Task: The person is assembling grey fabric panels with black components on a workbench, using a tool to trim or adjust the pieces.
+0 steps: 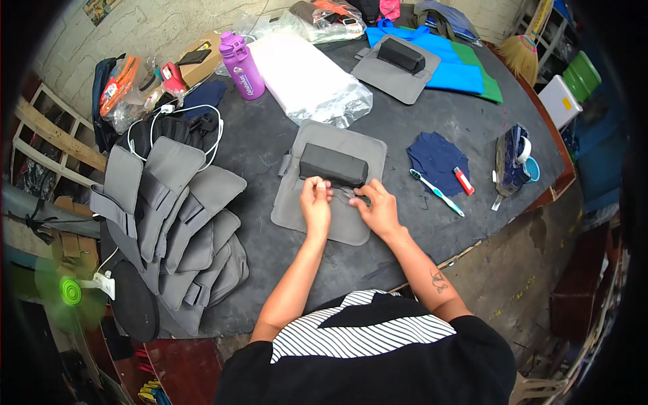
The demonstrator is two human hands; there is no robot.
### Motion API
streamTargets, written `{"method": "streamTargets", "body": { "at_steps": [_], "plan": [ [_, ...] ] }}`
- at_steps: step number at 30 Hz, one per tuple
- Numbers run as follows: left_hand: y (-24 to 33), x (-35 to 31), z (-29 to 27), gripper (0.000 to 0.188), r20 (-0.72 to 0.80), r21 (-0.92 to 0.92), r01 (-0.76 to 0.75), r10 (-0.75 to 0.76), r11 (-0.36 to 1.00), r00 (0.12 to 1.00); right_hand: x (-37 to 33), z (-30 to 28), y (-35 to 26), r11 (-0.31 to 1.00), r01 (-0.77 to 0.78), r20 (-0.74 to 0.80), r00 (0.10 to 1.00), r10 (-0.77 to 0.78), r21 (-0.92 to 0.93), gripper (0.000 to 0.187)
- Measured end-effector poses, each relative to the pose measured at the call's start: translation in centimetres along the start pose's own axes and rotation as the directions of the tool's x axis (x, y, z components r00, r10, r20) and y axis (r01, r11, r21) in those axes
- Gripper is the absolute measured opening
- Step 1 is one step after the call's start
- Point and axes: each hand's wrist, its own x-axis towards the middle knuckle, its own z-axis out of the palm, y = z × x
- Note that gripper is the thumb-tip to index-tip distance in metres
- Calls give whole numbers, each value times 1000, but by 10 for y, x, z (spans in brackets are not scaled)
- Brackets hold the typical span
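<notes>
In front of me on the dark table lies a grey fabric panel with rounded corners and a side tab. A black box-shaped pouch sits across its upper half. At the pouch's near edge, my left hand is closed, thumb and fingers pinched together; what they hold is too small to name. My right hand is beside it at the pouch's near right corner, fingers bent and pinching. Small greyish scraps or threads show between the two hands.
Left of me stand several stacked grey panels, with a white cable and purple bottle behind. On the right lie a toothbrush, red lighter, navy cloth and pouch with tape rolls. Another panel with pouch lies farther back.
</notes>
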Motion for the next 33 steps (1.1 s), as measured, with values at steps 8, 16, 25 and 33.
{"method": "streamTargets", "body": {
  "at_steps": [8,16,25,33],
  "plan": [
    [56,-102,35,24,908,113,-440,88,891,410,-10,-69,38,992,-118,-235,964,126,48,20],
    [50,24,-37,21,205,697,-517,553,497,808,-23,-85,36,805,-303,-93,911,402,510,20],
    [44,26,-15,27,301,661,-491,398,568,866,38,-5,54,757,-258,136,966,222,600,27],
    [12,17,43,15,496,445,-661,448,604,744,44,-7,68,384,-475,262,832,489,792,28]
  ]
}}
